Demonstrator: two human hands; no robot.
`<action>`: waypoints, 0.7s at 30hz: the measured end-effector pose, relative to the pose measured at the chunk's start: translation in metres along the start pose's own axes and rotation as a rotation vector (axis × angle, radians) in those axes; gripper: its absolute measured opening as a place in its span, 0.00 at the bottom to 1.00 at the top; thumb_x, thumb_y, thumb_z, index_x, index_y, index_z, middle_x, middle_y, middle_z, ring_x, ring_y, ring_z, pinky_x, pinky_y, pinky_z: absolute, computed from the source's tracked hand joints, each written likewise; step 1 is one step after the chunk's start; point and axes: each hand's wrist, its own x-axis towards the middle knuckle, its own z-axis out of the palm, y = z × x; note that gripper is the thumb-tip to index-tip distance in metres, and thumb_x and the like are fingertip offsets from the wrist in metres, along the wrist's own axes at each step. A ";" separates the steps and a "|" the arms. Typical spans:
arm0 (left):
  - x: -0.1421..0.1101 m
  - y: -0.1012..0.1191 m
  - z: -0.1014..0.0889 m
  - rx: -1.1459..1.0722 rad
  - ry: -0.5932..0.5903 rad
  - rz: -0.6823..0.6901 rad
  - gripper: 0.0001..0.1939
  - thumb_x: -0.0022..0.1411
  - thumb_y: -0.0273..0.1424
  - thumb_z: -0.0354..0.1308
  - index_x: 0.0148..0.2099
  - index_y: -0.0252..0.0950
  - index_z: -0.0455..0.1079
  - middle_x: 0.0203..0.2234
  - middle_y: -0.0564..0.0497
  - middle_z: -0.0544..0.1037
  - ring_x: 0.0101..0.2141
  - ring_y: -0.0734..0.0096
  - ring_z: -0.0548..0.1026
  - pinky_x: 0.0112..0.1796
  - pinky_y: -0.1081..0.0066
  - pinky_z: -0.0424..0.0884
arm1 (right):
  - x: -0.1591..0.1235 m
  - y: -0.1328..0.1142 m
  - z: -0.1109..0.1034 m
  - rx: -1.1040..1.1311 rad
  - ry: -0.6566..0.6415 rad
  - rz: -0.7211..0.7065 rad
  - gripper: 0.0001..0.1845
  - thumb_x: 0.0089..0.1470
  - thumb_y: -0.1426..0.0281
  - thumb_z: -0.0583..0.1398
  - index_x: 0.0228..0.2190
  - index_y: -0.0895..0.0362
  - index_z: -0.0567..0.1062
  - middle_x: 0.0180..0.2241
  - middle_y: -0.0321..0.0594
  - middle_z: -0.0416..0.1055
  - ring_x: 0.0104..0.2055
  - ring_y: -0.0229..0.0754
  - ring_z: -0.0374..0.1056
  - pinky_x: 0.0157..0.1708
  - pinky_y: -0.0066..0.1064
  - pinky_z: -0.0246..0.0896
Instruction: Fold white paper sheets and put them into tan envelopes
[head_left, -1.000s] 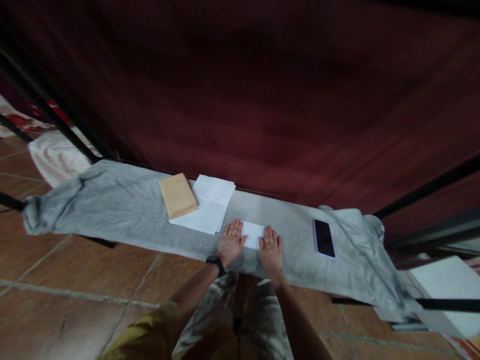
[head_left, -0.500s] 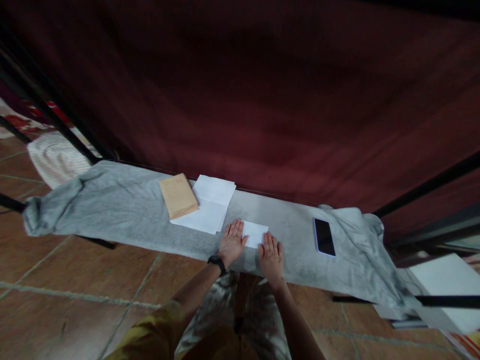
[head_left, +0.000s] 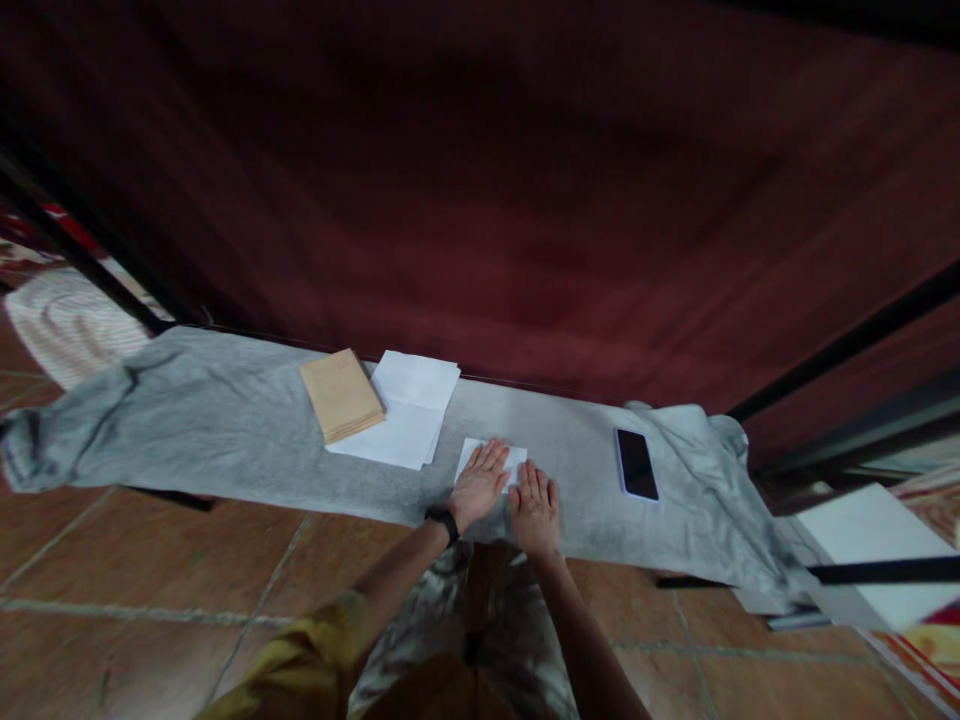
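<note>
On the gray cloth, our left hand (head_left: 480, 484) lies flat over one small white paper (head_left: 469, 457); our right hand (head_left: 535, 508) rests flat at its right edge, neither gripping. We can read no writing on the brown envelopes (head_left: 342, 393), stacked over white sheets (head_left: 413, 400), or one phone (head_left: 637, 465).

the scene was dim, its light soft and uneven; its source was out of view. the dark red curtain (head_left: 525, 260) sank to near-black toward the top, while the white sheets (head_left: 416, 390) looked brightest, without harsh glare. a dull sheen lay on the tiled floor (head_left: 172, 560) at lower left. fine detail was soft, and the outer edges looked stretched and smeared.
</note>
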 end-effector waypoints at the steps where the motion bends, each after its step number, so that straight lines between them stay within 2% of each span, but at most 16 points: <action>1: 0.001 0.004 0.003 -0.012 -0.026 0.028 0.27 0.74 0.38 0.39 0.69 0.34 0.56 0.68 0.44 0.58 0.69 0.63 0.51 0.66 0.55 0.48 | 0.000 0.000 0.000 0.002 -0.008 0.003 0.28 0.69 0.65 0.45 0.66 0.60 0.59 0.66 0.50 0.59 0.67 0.54 0.55 0.65 0.52 0.41; 4: 0.004 0.013 0.012 -0.017 -0.064 0.056 0.26 0.74 0.40 0.39 0.68 0.37 0.58 0.68 0.46 0.59 0.69 0.63 0.52 0.67 0.54 0.46 | 0.000 -0.001 0.000 0.007 -0.019 0.003 0.28 0.68 0.69 0.44 0.65 0.59 0.60 0.66 0.49 0.59 0.68 0.54 0.54 0.66 0.52 0.40; 7: 0.006 0.014 0.015 0.004 -0.044 0.039 0.28 0.74 0.42 0.40 0.69 0.37 0.57 0.68 0.46 0.59 0.69 0.62 0.51 0.67 0.54 0.45 | -0.001 0.000 0.001 0.016 -0.014 -0.001 0.28 0.68 0.70 0.44 0.65 0.60 0.61 0.66 0.49 0.59 0.68 0.53 0.53 0.66 0.52 0.39; 15: 0.004 0.001 0.010 0.095 -0.031 -0.038 0.31 0.73 0.43 0.42 0.71 0.31 0.53 0.69 0.41 0.56 0.69 0.59 0.50 0.67 0.52 0.44 | -0.001 0.002 0.003 0.031 -0.014 0.013 0.28 0.69 0.66 0.44 0.66 0.61 0.58 0.65 0.50 0.60 0.68 0.52 0.53 0.66 0.51 0.41; 21: -0.001 0.002 0.008 0.127 -0.029 -0.087 0.33 0.73 0.45 0.40 0.71 0.29 0.53 0.69 0.40 0.54 0.70 0.57 0.48 0.67 0.51 0.42 | -0.002 0.004 0.005 0.026 -0.012 0.009 0.29 0.69 0.66 0.43 0.67 0.61 0.57 0.65 0.51 0.60 0.68 0.53 0.53 0.65 0.52 0.42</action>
